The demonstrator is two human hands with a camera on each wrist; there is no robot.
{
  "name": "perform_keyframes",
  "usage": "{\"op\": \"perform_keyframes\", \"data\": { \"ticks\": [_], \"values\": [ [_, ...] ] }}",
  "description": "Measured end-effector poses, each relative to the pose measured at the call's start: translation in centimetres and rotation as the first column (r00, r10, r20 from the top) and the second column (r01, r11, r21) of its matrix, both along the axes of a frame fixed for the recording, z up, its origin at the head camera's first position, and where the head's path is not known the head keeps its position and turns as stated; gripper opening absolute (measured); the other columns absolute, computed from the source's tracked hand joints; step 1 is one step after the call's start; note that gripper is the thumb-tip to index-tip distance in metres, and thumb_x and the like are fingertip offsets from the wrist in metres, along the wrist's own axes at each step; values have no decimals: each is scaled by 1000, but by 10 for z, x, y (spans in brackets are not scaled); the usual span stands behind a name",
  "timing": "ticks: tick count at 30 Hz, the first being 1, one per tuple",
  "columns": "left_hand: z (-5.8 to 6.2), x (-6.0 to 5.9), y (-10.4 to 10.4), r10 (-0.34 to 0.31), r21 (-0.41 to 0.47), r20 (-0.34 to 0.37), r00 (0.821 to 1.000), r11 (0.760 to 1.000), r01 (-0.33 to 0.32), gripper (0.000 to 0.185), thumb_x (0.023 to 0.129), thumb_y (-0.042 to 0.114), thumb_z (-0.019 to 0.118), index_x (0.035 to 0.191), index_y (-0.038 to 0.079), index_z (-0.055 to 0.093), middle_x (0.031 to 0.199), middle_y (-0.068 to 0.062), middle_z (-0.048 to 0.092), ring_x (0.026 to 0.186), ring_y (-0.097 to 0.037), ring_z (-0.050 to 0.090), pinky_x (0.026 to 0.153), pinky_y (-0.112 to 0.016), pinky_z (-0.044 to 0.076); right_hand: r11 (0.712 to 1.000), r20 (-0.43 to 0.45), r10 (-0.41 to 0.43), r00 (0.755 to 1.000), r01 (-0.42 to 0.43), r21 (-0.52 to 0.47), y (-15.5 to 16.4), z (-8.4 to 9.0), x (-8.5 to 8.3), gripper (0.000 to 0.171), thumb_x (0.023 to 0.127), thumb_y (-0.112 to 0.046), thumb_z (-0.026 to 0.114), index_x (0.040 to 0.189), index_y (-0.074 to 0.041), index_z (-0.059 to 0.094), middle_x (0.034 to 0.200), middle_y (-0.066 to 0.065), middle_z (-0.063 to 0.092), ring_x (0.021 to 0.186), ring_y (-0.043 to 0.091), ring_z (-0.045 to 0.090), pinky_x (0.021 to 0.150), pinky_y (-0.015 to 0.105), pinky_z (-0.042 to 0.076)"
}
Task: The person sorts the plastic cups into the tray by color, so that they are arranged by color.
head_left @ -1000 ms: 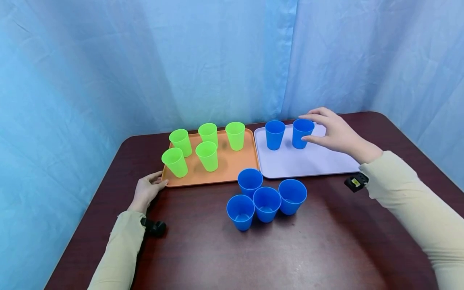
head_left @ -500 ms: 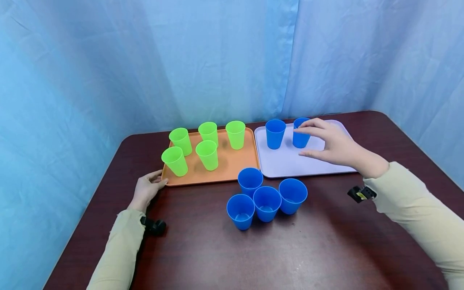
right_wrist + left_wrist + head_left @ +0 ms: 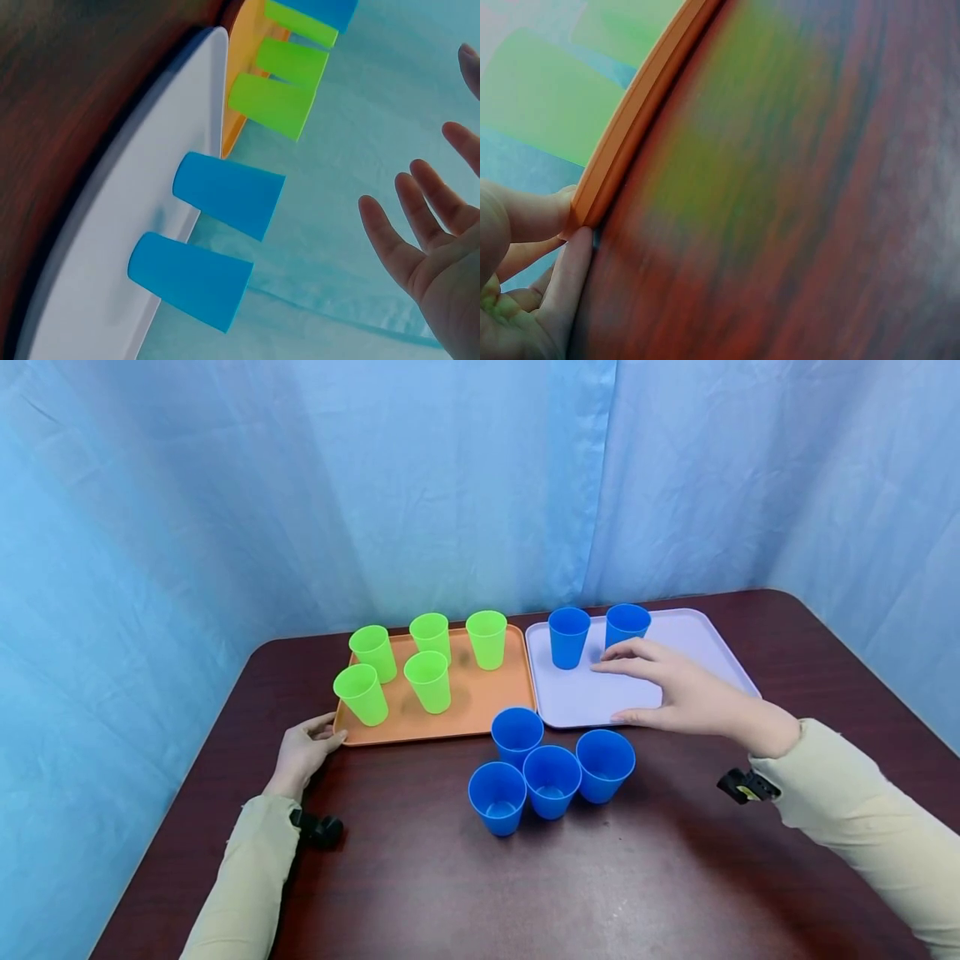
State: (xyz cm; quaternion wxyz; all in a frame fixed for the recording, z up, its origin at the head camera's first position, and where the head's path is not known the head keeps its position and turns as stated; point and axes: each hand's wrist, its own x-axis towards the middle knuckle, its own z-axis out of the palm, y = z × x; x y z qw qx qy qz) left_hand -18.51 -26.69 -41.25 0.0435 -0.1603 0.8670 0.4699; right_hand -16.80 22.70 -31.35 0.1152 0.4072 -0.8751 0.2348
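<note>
At the near left corner of the orange tray (image 3: 480, 706), my left hand (image 3: 300, 756) pinches the rim, thumb on one side and fingers on the other in the left wrist view. Several green cups (image 3: 432, 683) stand upright on that tray. My right hand (image 3: 678, 697) hovers over the light purple tray (image 3: 573, 697), thumb and fingers spread, holding nothing. Two blue cups stand at the back of this tray: the left one (image 3: 568, 639) in full view, the right one (image 3: 625, 625) partly hidden behind my fingers.
Several blue cups (image 3: 552, 785) stand clustered on the dark wood table (image 3: 420, 877), in front of where the two trays meet. Light blue curtains (image 3: 465, 485) hang behind the table and along its sides.
My right hand has drawn away from the right blue cup on the purple tray, moving toward the near side. The left hand keeps its place at the orange tray.
</note>
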Motion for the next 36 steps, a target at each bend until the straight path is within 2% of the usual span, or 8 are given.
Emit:
{"op": "perform_keyframes", "data": {
  "ticks": [3,12,18,23,28,31,36],
  "values": [
    [0,0,0,2,1,1,1000,1000,-2,52,93,16,61,141,5,44,129,-20,50,117,-28,51,75,-12,43,1000,10,11,1000,-11,8,-2,-4,4,59,71,-19,83,124,-10,61,121,8,55,111,24,52,80,44,51],
    [-1,0,0,7,-1,-5,1000,1000,-7,52,92,15,62,141,5,45,128,-20,51,116,-28,52,72,-11,42,997,9,76,997,-77,16,-10,-18,14,64,70,-24,84,128,-14,59,122,7,54,111,22,51,81,40,51],
    [-2,-1,1,17,-6,9,1000,1000,-17,53,92,16,62,141,5,45,128,-19,50,117,-28,52,81,-20,45,996,33,88,996,-89,19,-13,-29,19,64,71,-26,83,129,-14,58,123,7,53,112,20,49,83,38,50],
    [-2,-1,1,14,-9,9,1000,1000,-14,53,92,15,61,141,5,44,129,-20,50,119,-29,51,87,-26,46,996,97,88,991,-91,21,-15,-37,23,63,73,-29,81,130,-12,57,128,11,51,115,22,47,81,36,51],
    [-1,0,2,17,-2,10,1000,1000,-17,53,92,15,61,141,5,44,129,-19,50,118,-29,51,90,-30,45,997,136,77,988,-81,21,-16,-42,26,64,74,-29,81,130,-11,56,130,10,49,118,25,46,86,43,51],
    [0,0,2,18,-4,10,1000,1000,-18,53,92,15,61,141,4,44,128,-19,50,117,-29,52,88,-28,45,997,159,72,985,-75,17,-16,-43,27,64,74,-29,80,131,-11,55,131,10,49,120,26,45,88,46,49],
    [0,0,2,19,-8,3,1000,1000,-19,52,92,15,62,141,5,45,125,-18,51,115,-27,53,78,-18,44,998,210,64,976,-69,16,-17,-44,28,63,78,-31,77,133,-11,54,132,13,48,121,27,45,90,48,49]
  ]
}}
